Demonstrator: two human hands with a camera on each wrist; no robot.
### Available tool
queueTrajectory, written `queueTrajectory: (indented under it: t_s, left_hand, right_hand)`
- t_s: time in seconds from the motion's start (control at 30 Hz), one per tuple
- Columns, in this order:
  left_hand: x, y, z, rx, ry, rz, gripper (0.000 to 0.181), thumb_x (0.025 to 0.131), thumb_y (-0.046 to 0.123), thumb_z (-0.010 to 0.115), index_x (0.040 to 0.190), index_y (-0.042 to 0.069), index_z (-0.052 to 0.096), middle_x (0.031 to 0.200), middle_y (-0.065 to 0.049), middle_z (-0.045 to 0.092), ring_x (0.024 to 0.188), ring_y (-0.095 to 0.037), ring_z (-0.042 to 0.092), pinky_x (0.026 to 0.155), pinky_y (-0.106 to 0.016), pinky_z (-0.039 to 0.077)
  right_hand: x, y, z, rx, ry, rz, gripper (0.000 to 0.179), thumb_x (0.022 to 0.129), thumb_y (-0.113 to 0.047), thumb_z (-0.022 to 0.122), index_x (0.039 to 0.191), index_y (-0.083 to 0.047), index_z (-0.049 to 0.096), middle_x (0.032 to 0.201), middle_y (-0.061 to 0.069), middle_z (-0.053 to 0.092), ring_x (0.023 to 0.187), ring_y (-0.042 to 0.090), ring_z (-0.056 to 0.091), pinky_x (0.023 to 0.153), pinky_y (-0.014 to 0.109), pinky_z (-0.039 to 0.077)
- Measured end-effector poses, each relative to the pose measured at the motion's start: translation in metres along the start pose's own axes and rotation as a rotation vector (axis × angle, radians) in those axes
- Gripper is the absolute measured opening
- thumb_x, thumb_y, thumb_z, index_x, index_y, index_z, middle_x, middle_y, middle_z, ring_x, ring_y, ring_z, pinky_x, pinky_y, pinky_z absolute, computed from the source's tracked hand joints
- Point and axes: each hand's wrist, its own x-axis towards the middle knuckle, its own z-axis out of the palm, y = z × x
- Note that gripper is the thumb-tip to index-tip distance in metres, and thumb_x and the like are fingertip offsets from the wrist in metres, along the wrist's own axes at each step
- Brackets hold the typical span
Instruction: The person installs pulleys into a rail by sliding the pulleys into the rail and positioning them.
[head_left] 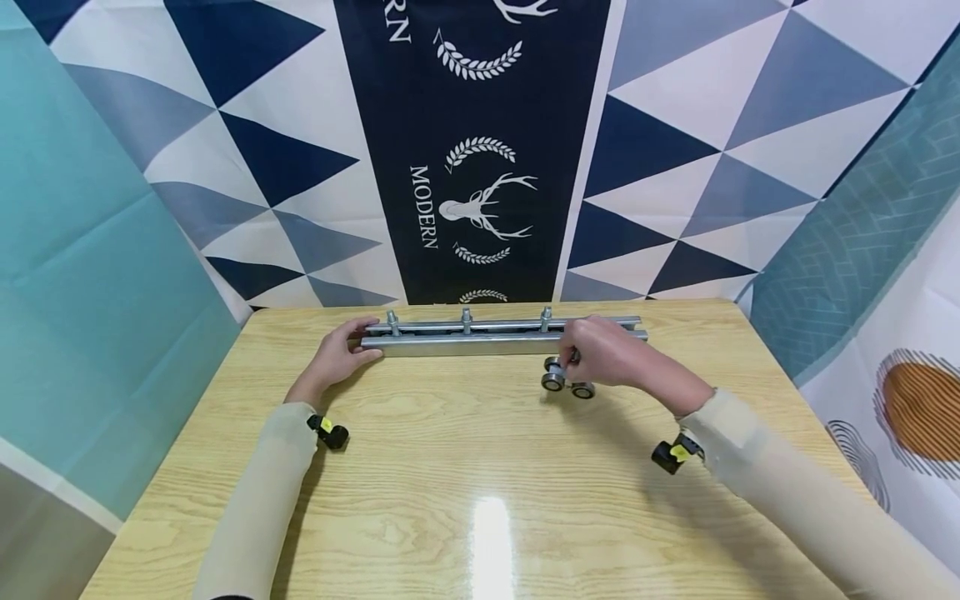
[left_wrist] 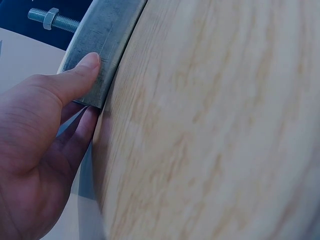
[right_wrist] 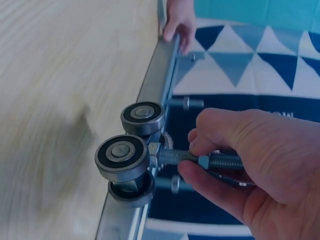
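Observation:
A metal channel rail lies along the back of the table, with three threaded bolts standing up out of its slot. At the rail's left end my left hand grips it; in the left wrist view the thumb presses the side face and the fingers reach round the end. My right hand pinches the threaded bolt of a roller trolley between thumb and fingers. The trolley's black-and-steel wheels hang below the hand, in front of the rail near its right end.
The wooden table extends in front of the rail towards me. A patterned cloth hangs close behind the table's back edge. Teal cloth covers the left side, and another patterned cloth hangs at the right.

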Motion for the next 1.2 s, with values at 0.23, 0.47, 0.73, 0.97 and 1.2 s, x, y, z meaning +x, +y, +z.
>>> queueTrajectory:
  t_s: [0.23,0.47,0.73,0.97,1.2]
  left_hand:
    - [0.002,-0.002,0.001,-0.01,-0.002,-0.008,0.065,0.107,0.01,0.078,0.166,0.003,0.05,0.161,-0.033,0.058,0.15,-0.052,0.06,0.126,-0.062,0.054]
    - [0.002,-0.001,0.0,-0.011,-0.003,-0.016,0.066,0.108,0.01,0.078,0.167,0.003,0.05,0.161,-0.033,0.058,0.151,-0.053,0.059,0.127,-0.063,0.054]
    - [0.003,-0.002,0.0,-0.023,-0.009,-0.015,0.066,0.107,0.009,0.078,0.167,0.003,0.05,0.162,-0.033,0.058,0.152,-0.053,0.058,0.127,-0.062,0.054]
    - [0.004,-0.001,-0.001,-0.018,-0.005,-0.022,0.065,0.108,0.011,0.077,0.167,0.003,0.05,0.163,-0.033,0.057,0.152,-0.053,0.058,0.128,-0.062,0.052]
    - [0.002,-0.001,-0.002,-0.019,-0.005,-0.03,0.065,0.108,0.009,0.077,0.167,0.004,0.05,0.163,-0.033,0.057,0.152,-0.053,0.058,0.128,-0.061,0.053]
  right_hand:
    - [-0.014,0.027,-0.023,-0.028,-0.004,0.064,0.019,0.082,0.006,0.077,0.08,-0.012,0.084,0.093,0.006,0.08,0.073,0.009,0.063,0.065,0.028,0.055]
    - [-0.023,0.058,-0.047,-0.049,-0.006,0.107,0.011,0.084,0.001,0.082,0.082,-0.01,0.084,0.092,0.006,0.081,0.073,0.011,0.067,0.067,0.033,0.059]
    - [-0.031,0.094,-0.062,-0.087,-0.03,0.158,0.005,0.086,-0.002,0.085,0.087,-0.007,0.084,0.096,0.007,0.08,0.077,0.013,0.069,0.067,0.037,0.06]
    - [-0.034,0.122,-0.072,-0.139,-0.038,0.186,0.006,0.086,-0.002,0.087,0.088,-0.007,0.085,0.101,0.011,0.083,0.079,0.017,0.071,0.071,0.04,0.061]
    - [-0.034,0.148,-0.075,-0.165,-0.052,0.224,0.007,0.088,-0.002,0.087,0.09,-0.008,0.084,0.104,0.014,0.082,0.083,0.021,0.072,0.074,0.047,0.063]
